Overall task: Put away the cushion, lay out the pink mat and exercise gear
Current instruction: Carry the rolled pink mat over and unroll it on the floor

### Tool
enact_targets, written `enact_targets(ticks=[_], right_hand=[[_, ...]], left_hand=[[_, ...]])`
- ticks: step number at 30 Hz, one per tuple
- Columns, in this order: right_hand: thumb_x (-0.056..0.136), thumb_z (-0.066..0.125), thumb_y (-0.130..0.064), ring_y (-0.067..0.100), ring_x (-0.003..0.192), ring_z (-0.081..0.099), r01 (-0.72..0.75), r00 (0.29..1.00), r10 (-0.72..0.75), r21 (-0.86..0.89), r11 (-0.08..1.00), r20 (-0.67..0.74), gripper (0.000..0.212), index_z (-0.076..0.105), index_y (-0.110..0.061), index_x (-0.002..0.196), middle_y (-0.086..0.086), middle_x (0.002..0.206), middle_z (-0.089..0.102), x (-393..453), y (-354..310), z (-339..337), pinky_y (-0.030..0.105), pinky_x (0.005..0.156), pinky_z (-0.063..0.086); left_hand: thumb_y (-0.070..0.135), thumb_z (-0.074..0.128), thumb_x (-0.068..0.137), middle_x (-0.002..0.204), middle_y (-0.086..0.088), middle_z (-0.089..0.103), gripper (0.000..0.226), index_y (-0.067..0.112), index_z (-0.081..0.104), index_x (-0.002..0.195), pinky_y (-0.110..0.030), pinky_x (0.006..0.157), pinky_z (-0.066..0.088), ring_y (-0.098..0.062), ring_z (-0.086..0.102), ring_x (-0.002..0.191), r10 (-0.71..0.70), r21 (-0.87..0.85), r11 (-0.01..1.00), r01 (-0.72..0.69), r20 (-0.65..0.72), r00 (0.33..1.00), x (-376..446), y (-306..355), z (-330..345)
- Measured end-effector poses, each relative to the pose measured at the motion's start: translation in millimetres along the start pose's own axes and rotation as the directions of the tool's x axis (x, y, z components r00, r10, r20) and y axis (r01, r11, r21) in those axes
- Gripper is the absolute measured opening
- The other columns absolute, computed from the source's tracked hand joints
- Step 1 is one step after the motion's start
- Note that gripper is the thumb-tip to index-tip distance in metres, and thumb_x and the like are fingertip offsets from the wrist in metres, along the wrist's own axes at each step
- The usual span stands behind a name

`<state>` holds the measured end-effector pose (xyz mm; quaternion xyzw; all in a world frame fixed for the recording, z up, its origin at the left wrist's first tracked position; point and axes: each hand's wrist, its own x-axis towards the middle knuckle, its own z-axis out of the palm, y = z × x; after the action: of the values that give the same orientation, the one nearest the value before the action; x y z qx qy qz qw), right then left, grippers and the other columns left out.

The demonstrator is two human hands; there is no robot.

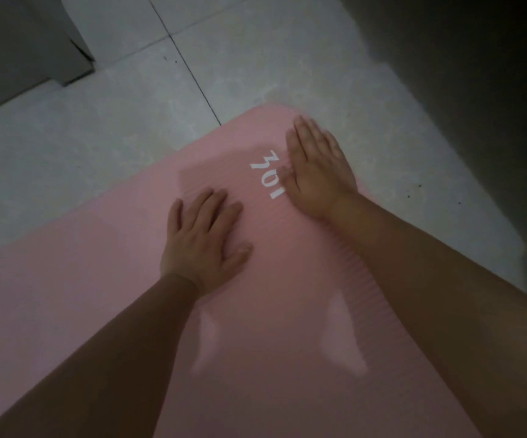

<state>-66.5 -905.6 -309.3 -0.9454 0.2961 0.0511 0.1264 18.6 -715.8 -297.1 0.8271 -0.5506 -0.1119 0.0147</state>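
With your left hand (pixel 200 237) and right hand (pixel 315 167) flat, fingers straight and holding nothing, press the pink mat (pixel 97 295) outward toward its far corner so it lies smooth on the tiled floor (pixel 82 159)

Under me is a pale grey tiled floor (pixel 66 159), mottled and a little scuffed. A dark grout line (pixel 189 71) runs across it from the far edge toward me, crossed by a fainter one near the top. At the far left corner I see the base of a grey cabinet (pixel 18 49); what it is exactly I cannot tell. A few dark specks (pixel 413 191) dot the tiles at my right, where the floor fades into shadow.
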Motion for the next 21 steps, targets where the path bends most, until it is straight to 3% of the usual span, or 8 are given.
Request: enact_targets(ticks=[5, 7, 9, 11, 14, 16, 19, 21], right_hand=[[0.095, 0.035, -0.030, 0.023, 0.146, 0.008, -0.036, 0.999, 0.034, 0.046, 0.998, 0.034, 0.058, 0.019, -0.005, 0.145, 0.013, 0.157, 0.011, -42, -13, 1, 0.033, 0.118, 0.001], [0.091, 0.041, -0.031, 0.030, 0.142, 0.025, -0.035, 0.998, 0.033, 0.036, 0.999, 0.046, 0.058, 0.033, -0.002, 0.140, 0.017, 0.152, 0.028, -87, -25, 6, 0.042, 0.117, 0.015], [0.084, 0.040, -0.035, 0.035, 0.128, 0.047, -0.030, 0.999, 0.031, -0.026, 0.999, 0.029, 0.057, 0.052, -0.001, 0.128, 0.019, 0.138, 0.050, -133, -37, 15, 0.054, 0.104, 0.035], [0.079, 0.038, -0.039, 0.036, 0.120, 0.054, -0.043, 0.998, 0.046, -0.044, 0.998, 0.049, 0.060, 0.059, -0.002, 0.121, 0.017, 0.130, 0.058, -166, -48, 21, 0.060, 0.094, 0.041], [0.076, 0.035, -0.047, 0.032, 0.119, 0.056, -0.070, 0.992, 0.077, -0.069, 0.995, 0.100, 0.065, 0.061, -0.007, 0.120, 0.013, 0.129, 0.060, -179, -52, 24, 0.059, 0.092, 0.043], [0.076, 0.032, -0.051, 0.032, 0.123, 0.053, -0.078, 0.990, 0.087, -0.084, 0.993, 0.112, 0.069, 0.057, -0.009, 0.124, 0.012, 0.134, 0.056, -176, -51, 24, 0.057, 0.096, 0.040], [0.080, 0.030, -0.056, 0.032, 0.142, 0.023, -0.057, 0.981, 0.055, 0.003, 0.998, 0.185, 0.077, 0.032, -0.010, 0.142, 0.011, 0.153, 0.026, -174, -48, 30, 0.052, 0.114, 0.011], [0.082, 0.032, -0.057, 0.029, 0.145, 0.011, -0.050, 0.985, 0.047, 0.014, 0.999, 0.168, 0.079, 0.022, -0.012, 0.146, 0.010, 0.157, 0.015, -177, -47, 36, 0.049, 0.116, 0.001]], left_hand=[[0.053, 0.026, 0.075, 0.141, -0.019, 0.046, 0.075, 0.010, 0.053, 0.131, -0.060, 0.108, 0.021, -0.038, 0.039, 0.133, -0.047, -0.049, 0.998, 0.048, 0.033, 0.998, -4, -1, -1], [0.055, 0.022, 0.075, 0.145, -0.017, 0.041, 0.078, 0.012, 0.050, 0.133, -0.058, 0.110, 0.017, -0.036, 0.034, 0.137, -0.053, -0.047, 0.997, 0.054, 0.037, 0.998, -3, -1, 0], [0.058, 0.017, 0.073, 0.149, -0.014, 0.036, 0.082, 0.016, 0.046, 0.137, -0.055, 0.112, 0.013, -0.033, 0.028, 0.140, -0.075, -0.032, 0.997, 0.077, 0.045, 0.996, -3, -1, 1], [0.060, 0.011, 0.070, 0.152, -0.011, 0.030, 0.086, 0.020, 0.041, 0.140, -0.052, 0.114, 0.009, -0.029, 0.022, 0.143, -0.092, -0.007, 0.996, 0.093, 0.057, 0.994, -4, -2, 2], [0.060, 0.009, 0.072, 0.153, -0.012, 0.027, 0.084, 0.021, 0.038, 0.141, -0.052, 0.113, 0.008, -0.029, 0.019, 0.143, -0.108, 0.015, 0.994, 0.107, 0.066, 0.992, -5, 2, 0], [0.056, 0.019, 0.082, 0.154, -0.013, 0.024, 0.071, 0.021, 0.035, 0.142, -0.051, 0.113, 0.007, -0.029, 0.016, 0.144, -0.172, 0.020, 0.985, 0.171, 0.072, 0.982, -10, 6, 1], [0.045, 0.032, 0.094, 0.157, -0.012, 0.014, 0.057, 0.022, 0.026, 0.146, -0.049, 0.114, 0.008, -0.027, 0.009, 0.145, -0.295, 0.020, 0.955, 0.294, 0.107, 0.950, -41, 13, 10], [0.047, 0.032, 0.094, 0.158, -0.011, 0.010, 0.059, 0.026, 0.019, 0.147, -0.051, 0.113, 0.011, -0.027, 0.007, 0.145, -0.347, 0.051, 0.938, 0.343, 0.167, 0.923, -78, 15, 15]])
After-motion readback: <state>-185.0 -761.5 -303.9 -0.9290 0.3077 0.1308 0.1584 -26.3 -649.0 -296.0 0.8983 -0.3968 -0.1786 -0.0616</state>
